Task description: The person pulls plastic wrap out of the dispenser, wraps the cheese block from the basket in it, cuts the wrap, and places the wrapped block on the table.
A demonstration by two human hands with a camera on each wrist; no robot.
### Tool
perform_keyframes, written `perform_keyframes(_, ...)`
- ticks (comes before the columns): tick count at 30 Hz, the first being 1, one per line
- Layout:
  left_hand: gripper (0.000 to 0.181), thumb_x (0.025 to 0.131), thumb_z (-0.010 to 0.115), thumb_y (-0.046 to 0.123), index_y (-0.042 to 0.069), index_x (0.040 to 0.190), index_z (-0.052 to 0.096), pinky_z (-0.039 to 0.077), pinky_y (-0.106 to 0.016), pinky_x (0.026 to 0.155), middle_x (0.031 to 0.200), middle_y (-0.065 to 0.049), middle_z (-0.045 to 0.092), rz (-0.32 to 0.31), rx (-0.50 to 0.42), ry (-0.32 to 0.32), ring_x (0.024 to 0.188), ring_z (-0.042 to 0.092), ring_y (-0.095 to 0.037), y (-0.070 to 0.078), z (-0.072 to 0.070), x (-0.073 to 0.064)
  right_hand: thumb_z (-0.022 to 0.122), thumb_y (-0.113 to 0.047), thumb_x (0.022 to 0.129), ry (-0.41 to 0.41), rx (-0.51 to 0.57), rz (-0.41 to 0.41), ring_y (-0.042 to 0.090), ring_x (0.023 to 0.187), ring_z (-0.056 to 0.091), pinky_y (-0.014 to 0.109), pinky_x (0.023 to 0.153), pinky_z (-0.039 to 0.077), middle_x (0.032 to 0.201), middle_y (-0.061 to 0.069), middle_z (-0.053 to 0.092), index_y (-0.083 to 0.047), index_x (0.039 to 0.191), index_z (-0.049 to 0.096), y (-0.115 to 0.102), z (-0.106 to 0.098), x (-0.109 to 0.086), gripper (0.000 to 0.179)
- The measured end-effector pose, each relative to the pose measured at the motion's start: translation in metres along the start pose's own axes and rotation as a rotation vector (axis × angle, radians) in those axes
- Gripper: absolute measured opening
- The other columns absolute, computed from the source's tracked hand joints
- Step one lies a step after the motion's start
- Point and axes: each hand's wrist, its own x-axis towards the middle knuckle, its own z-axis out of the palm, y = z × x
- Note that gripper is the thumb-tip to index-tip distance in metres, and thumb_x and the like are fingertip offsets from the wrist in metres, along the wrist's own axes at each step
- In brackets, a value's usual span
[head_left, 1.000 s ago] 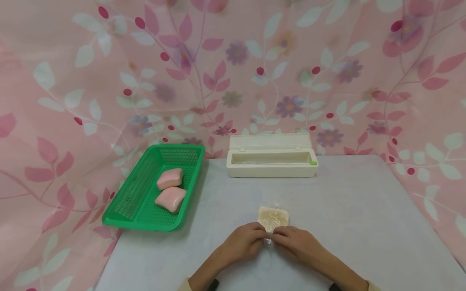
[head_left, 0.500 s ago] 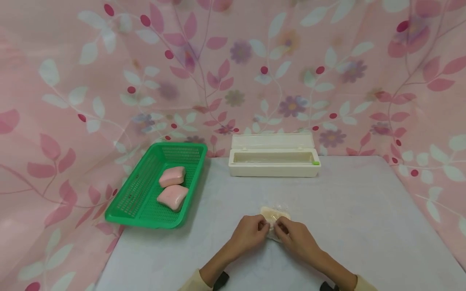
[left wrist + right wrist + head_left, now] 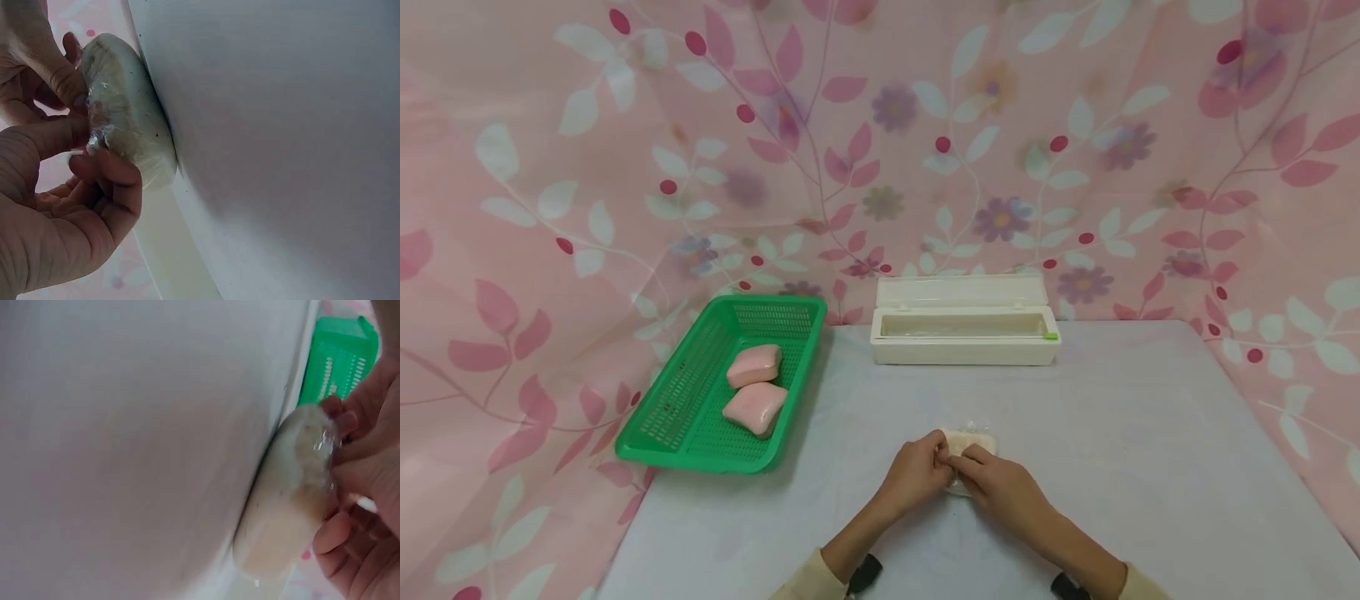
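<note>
A cream bar of soap (image 3: 979,438), wrapped in clear plastic film, lies on the white table in front of the person. Crinkled film (image 3: 103,128) gathers at the middle of its top. My left hand (image 3: 914,477) pinches this film between thumb and finger. From the other side, my right hand (image 3: 1006,493) pinches it too, its fingertips meeting the left ones over the soap. The wrapped bar's smooth side (image 3: 275,487) shows in the right wrist view, resting on the tabletop. The fingers hide the exact shape of the pinched film.
A green basket (image 3: 801,379) at the left holds two pink soap bars (image 3: 756,408). At the back, a long white cling film box (image 3: 962,352) stands with its lid raised and a green slider (image 3: 1051,336) at its right. A floral curtain (image 3: 880,167) hangs behind the table.
Both hands have moved from the soap's near edge up over its top, gathering the film there. The right fingers have shifted left to meet the left ones. The view tilts slightly.
</note>
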Motion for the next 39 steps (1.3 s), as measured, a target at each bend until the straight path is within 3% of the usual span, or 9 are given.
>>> perform_keyframes(4, 0.014, 0.08, 0.064, 0.006, 0.014, 0.079, 0.053, 0.034, -0.016, 0.048, 0.06, 0.012, 0.047, 0.111, 0.118, 0.043, 0.053, 0.04, -0.001, -0.001, 0.002, -0.005, 0.072, -0.008, 0.075, -0.023, -0.081, -0.109, 0.01, 0.075, 0.053, 0.021, 0.057, 0.045, 0.088, -0.005, 0.059, -0.011, 0.101, 0.07, 0.005, -0.004, 0.001, 0.027)
perform_keyframes(8, 0.01, 0.081, 0.067, 0.009, 0.015, 0.087, 0.061, 0.036, -0.016, 0.058, 0.074, 0.008, 0.052, 0.257, 0.32, 0.093, 0.066, 0.044, -0.006, 0.0, 0.003, -0.012, 0.071, -0.019, 0.077, -0.072, -0.161, -0.186, 0.019, 0.087, 0.053, 0.033, 0.063, 0.045, 0.091, -0.003, 0.061, -0.01, 0.106, 0.07, 0.013, -0.008, 0.0, 0.03)
perform_keyframes(13, 0.014, 0.079, 0.073, 0.017, 0.014, 0.091, 0.066, 0.037, -0.016, 0.06, 0.091, 0.002, 0.05, 0.356, 0.504, 0.089, 0.076, 0.042, -0.01, 0.0, 0.004, -0.016, 0.073, -0.026, 0.076, -0.149, -0.189, -0.196, 0.019, 0.094, 0.051, 0.038, 0.067, 0.041, 0.094, -0.008, 0.06, -0.017, 0.106, 0.07, 0.018, -0.013, 0.0, 0.031)
perform_keyframes(22, 0.007, 0.08, 0.07, 0.014, 0.017, 0.086, 0.072, 0.032, -0.015, 0.055, 0.076, 0.008, 0.049, 0.302, 0.553, -0.041, 0.064, 0.04, -0.007, 0.0, 0.004, -0.01, 0.074, -0.027, 0.076, -0.226, -0.161, -0.165, 0.015, 0.091, 0.048, 0.033, 0.064, 0.037, 0.094, -0.011, 0.059, -0.02, 0.099, 0.071, 0.016, -0.007, -0.004, 0.024)
perform_keyframes(28, 0.005, 0.081, 0.07, 0.015, 0.016, 0.086, 0.071, 0.033, -0.016, 0.054, 0.077, 0.007, 0.048, 0.264, 0.556, -0.101, 0.065, 0.04, -0.007, 0.001, 0.001, -0.005, 0.072, -0.027, 0.08, -0.3, -0.109, -0.136, 0.015, 0.094, 0.048, 0.033, 0.065, 0.04, 0.098, -0.013, 0.061, -0.021, 0.101, 0.07, 0.021, -0.008, 0.0, 0.022)
perform_keyframes(31, 0.004, 0.082, 0.07, 0.02, 0.016, 0.083, 0.069, 0.034, -0.018, 0.052, 0.077, 0.005, 0.048, 0.248, 0.591, -0.096, 0.065, 0.042, -0.009, 0.006, -0.003, -0.007, 0.072, -0.025, 0.08, -0.316, 0.035, -0.087, 0.012, 0.098, 0.049, 0.034, 0.071, 0.044, 0.101, -0.015, 0.062, -0.022, 0.106, 0.069, 0.024, -0.018, 0.002, 0.026)
perform_keyframes(34, 0.015, 0.083, 0.07, 0.03, 0.015, 0.08, 0.066, 0.034, -0.02, 0.048, 0.078, 0.003, 0.048, 0.233, 0.654, -0.06, 0.064, 0.043, -0.011, 0.015, -0.003, -0.009, 0.072, -0.024, 0.081, -0.297, 0.17, -0.017, 0.01, 0.101, 0.051, 0.034, 0.08, 0.046, 0.104, -0.016, 0.062, -0.023, 0.109, 0.068, 0.028, -0.033, 0.002, 0.028)
perform_keyframes(39, 0.032, 0.084, 0.062, 0.048, 0.016, 0.081, 0.06, 0.032, -0.023, 0.044, 0.077, 0.002, 0.048, 0.211, 0.786, 0.014, 0.062, 0.044, -0.013, 0.033, 0.006, -0.009, 0.071, -0.025, 0.083, -0.239, 0.211, 0.08, 0.006, 0.102, 0.053, 0.032, 0.082, 0.047, 0.108, -0.015, 0.059, -0.024, 0.108, 0.068, 0.035, -0.057, 0.001, 0.025)
